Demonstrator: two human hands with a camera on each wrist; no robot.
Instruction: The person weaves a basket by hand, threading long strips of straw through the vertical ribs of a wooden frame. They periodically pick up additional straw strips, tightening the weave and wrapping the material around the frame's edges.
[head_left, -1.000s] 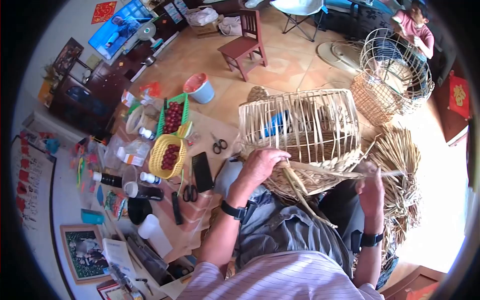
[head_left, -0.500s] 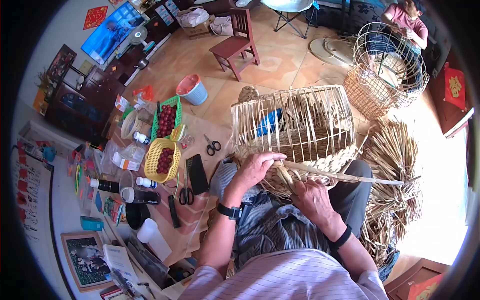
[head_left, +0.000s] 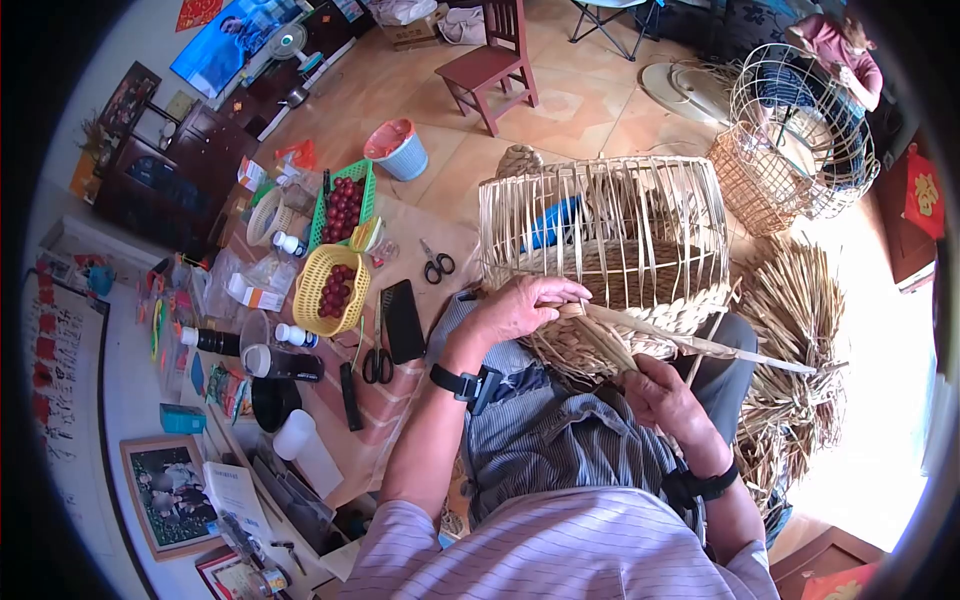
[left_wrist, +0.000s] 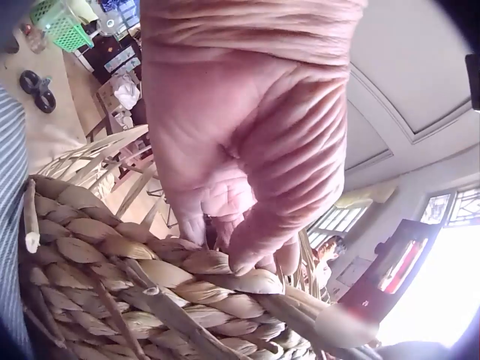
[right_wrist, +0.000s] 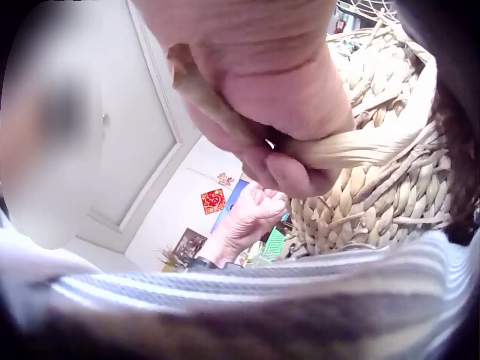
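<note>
A straw basket [head_left: 668, 262] with a thick braided lower part and open upright stakes lies over the person's lap. At its near edge the left hand [head_left: 520, 305] pinches the braid; the left wrist view shows thumb and fingertips pressed on a plaited straw strand [left_wrist: 240, 279]. To the right, the right hand [head_left: 668, 400] grips a flat straw strand [right_wrist: 367, 148], whose cut end [right_wrist: 180, 66] sticks out of the fist. Another long straw strand [head_left: 740, 353] runs out to the right above that hand. Short straw ends [left_wrist: 161, 304] poke from the basket's side.
A straw bundle [head_left: 795, 330] stands right of the knee. On the left table are scissors [head_left: 437, 262], a yellow basket [head_left: 312, 318] and a green basket [head_left: 325, 232] of red fruit, and several bottles. A chair [head_left: 485, 72] and a person [head_left: 840, 60] with a wire-frame basket [head_left: 745, 100] are farther off.
The right hand has let go of the long strand at the right, come in beside the left hand, taken hold of a hanging strand and drawn it slightly right. The left hand still pinches the edge.
</note>
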